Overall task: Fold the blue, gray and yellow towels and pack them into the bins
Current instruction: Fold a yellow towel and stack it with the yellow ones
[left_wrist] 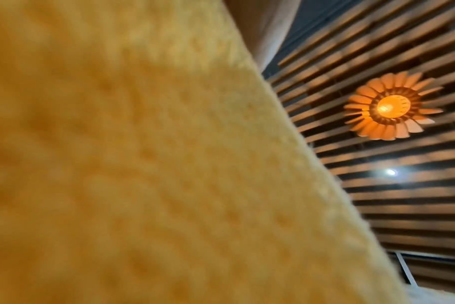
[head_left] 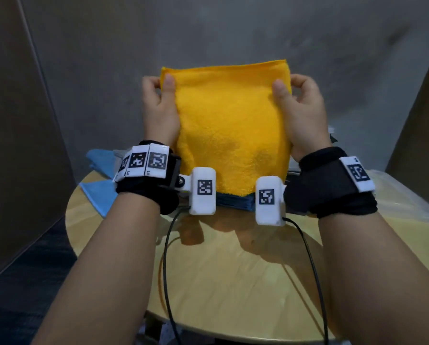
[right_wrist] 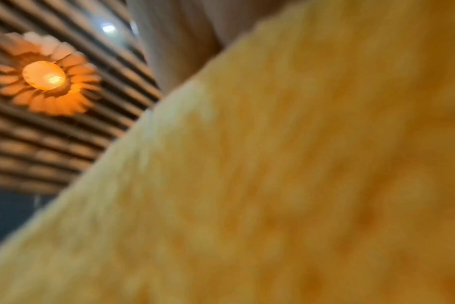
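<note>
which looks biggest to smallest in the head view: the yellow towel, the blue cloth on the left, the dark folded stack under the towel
1. yellow towel, held up by both hands, nearest the camera, so its lead is partly nearness.
2. blue cloth, partly hidden by the left wrist.
3. dark folded stack: only a thin strip shows.

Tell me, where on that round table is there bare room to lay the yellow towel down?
The near half of the table, crossed only by two black cables. Farther back it is crowded: blue towels left, dark folded stack centre, clear plastic right.
</note>
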Action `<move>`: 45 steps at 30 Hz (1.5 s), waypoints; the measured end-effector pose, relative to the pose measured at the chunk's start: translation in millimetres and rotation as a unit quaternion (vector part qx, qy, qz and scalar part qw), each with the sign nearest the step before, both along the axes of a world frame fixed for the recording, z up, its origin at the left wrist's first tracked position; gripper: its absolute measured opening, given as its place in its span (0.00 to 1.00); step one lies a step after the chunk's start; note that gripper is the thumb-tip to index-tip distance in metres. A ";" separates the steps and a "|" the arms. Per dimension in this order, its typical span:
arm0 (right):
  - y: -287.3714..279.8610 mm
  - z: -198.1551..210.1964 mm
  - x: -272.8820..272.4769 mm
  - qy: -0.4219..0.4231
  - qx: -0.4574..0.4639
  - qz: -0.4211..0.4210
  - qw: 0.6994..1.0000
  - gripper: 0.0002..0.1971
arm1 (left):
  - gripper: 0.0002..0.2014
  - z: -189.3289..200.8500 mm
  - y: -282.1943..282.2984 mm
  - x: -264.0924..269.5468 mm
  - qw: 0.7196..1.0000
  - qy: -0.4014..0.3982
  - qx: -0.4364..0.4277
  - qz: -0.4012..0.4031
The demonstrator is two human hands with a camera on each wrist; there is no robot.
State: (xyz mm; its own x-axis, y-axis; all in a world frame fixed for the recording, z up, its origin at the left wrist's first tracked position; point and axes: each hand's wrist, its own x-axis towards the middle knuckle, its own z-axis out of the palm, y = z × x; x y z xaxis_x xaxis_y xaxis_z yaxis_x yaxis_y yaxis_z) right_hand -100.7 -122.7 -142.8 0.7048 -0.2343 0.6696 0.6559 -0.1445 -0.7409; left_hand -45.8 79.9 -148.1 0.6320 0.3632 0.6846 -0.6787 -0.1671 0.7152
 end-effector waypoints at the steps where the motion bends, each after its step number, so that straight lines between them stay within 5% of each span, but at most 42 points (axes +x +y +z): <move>1: -3.4 -1.3 -0.6 0.051 0.015 0.057 0.997 0.16 | 0.09 -1.8 -0.3 3.1 1.000 0.020 -0.008 0.003; 5: -15.5 -11.9 -2.6 0.233 -0.105 0.199 0.946 0.39 | 0.09 -9.6 3.3 12.8 0.994 0.103 -0.041 0.014; 8: -18.6 -17.8 6.1 0.232 -0.058 0.126 0.963 0.35 | 0.26 -15.9 7.5 18.3 0.970 0.209 -0.067 -0.108; 10: -20.4 -19.9 10.1 0.220 -0.003 0.089 0.971 0.32 | 0.37 -20.8 5.3 13.2 0.918 0.289 -0.101 -0.252; 14: -27.8 -26.0 16.7 0.240 0.007 0.028 0.970 0.28 | 0.35 -34.1 -7.0 -3.3 0.867 0.386 0.052 -0.310; 17: -33.5 -30.4 21.0 0.256 -0.014 0.004 0.966 0.27 | 0.50 -43.6 -9.7 4.9 0.876 0.366 0.064 -0.306; 21: -40.9 -30.0 17.7 0.256 0.037 0.128 0.957 0.26 | 0.44 -36.4 -12.2 8.7 0.915 0.266 -0.074 -0.294; 23: -45.6 -29.5 25.7 0.247 0.068 0.140 0.956 0.24 | 0.40 -33.2 -8.4 15.2 0.899 0.240 -0.187 -0.314; 25: -47.9 -33.3 39.0 0.266 0.110 0.129 0.949 0.21 | 0.37 -37.0 -7.7 17.6 0.875 0.281 -0.209 -0.336; 28: -46.5 -44.2 56.0 0.314 0.151 0.081 0.934 0.20 | 0.25 -46.9 -14.1 17.9 0.899 0.363 -0.017 -0.243; 31: -47.9 -48.9 64.6 0.322 0.180 0.062 0.927 0.21 | 0.03 -46.2 -16.1 19.0 0.907 0.359 0.156 -0.155; 35: -50.9 -52.7 76.3 0.329 0.208 0.069 0.919 0.20 | 0.21 -36.6 -11.4 12.4 0.861 0.382 0.257 -0.215; 39: -52.9 -54.7 80.9 0.334 0.217 0.077 0.914 0.20 | 0.55 -33.3 -19.0 -2.3 0.793 0.397 0.420 -0.190; 45: -57.7 -54.1 81.2 0.338 0.211 0.048 0.916 0.19 | 0.32 -36.3 -10.6 9.1 0.852 0.343 0.373 -0.130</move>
State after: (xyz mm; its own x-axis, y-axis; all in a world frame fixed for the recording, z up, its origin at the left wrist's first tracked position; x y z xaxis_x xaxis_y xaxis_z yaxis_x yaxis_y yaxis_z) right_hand -19.4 -180.4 -196.9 0.9560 -0.2863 -0.0636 0.0206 0.2818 -0.9592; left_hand -36.7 69.3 -184.4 0.9694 -0.2237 0.1011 -0.2265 -0.6567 0.7193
